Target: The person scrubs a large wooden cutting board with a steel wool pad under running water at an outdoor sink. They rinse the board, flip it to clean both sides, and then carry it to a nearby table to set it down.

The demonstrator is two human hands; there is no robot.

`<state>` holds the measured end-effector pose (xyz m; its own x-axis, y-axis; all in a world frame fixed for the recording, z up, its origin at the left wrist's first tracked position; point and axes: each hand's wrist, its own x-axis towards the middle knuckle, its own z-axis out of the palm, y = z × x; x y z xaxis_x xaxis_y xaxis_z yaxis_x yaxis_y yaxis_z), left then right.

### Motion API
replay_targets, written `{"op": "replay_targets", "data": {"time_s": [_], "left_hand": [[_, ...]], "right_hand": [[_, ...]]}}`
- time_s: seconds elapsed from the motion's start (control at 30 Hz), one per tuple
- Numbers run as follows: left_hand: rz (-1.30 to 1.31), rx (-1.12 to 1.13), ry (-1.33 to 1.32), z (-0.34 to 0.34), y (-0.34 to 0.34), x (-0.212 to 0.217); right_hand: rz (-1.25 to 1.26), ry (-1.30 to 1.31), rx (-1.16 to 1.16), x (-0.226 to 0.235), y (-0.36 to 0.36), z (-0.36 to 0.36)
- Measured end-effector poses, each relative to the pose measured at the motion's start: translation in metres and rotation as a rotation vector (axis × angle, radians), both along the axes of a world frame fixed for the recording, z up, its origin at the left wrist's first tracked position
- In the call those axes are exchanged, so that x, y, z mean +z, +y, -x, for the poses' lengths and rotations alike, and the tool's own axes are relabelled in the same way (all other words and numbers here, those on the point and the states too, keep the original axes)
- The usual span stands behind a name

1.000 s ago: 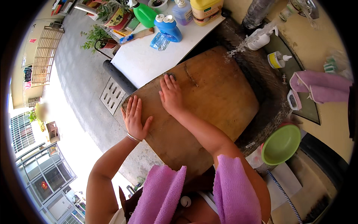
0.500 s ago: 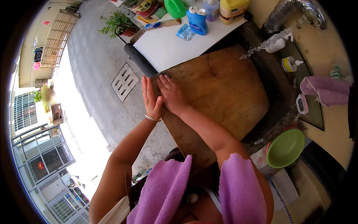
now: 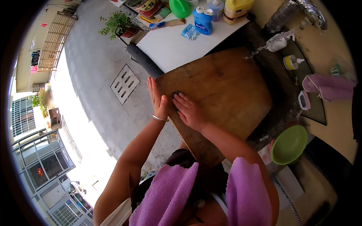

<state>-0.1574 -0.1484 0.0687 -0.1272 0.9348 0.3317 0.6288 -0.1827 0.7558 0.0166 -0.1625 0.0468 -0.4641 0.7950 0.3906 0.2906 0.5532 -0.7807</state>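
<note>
A large brown wooden board [image 3: 226, 90] lies slanted in front of me. My left hand [image 3: 160, 105], with a bangle at the wrist, rests against the board's left edge, fingers stretched out and holding nothing. My right hand [image 3: 190, 113] lies low over the board's left part, fingers extended. Under its fingertips is a small dark, rough clump that looks like a steel wool scrubber [image 3: 175, 93], pressed on the wood; the palm hides part of it.
Beyond the board a white tabletop [image 3: 169, 51] carries a blue bottle [image 3: 203, 22], a brush [image 3: 167, 24] and several containers. On the right are a green basin [image 3: 289, 145], a white scrub brush [image 3: 304, 101] and a purple cloth [image 3: 326, 87]. A drain grate [image 3: 125, 84] lies in the floor.
My right hand has drawn the dark scrubber back from the board's far left corner, toward me and slightly right. My left hand has shifted slightly right in the view, still along the edge.
</note>
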Motion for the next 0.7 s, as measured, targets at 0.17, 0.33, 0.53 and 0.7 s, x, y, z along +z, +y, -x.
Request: {"op": "replay_targets", "data": {"time_s": [0.17,0.33,0.53,0.7], "left_hand": [[0.078,0.013,0.120,-0.016,0.003,0.007],[0.029,0.044,0.209,-0.011,-0.004,0.005],[0.041,0.034,0.234,-0.015,0.000,0.007],[0.004,0.032,0.217,-0.016,0.003,0.011]], "right_hand": [[0.457,-0.370,-0.696,-0.114,0.044,-0.196],[0.405,-0.357,-1.013,-0.032,0.144,-0.278],[0.947,0.978,-0.897,0.025,0.247,-0.336],[1.187,1.451,-0.618,0.052,0.259,-0.280]]}}
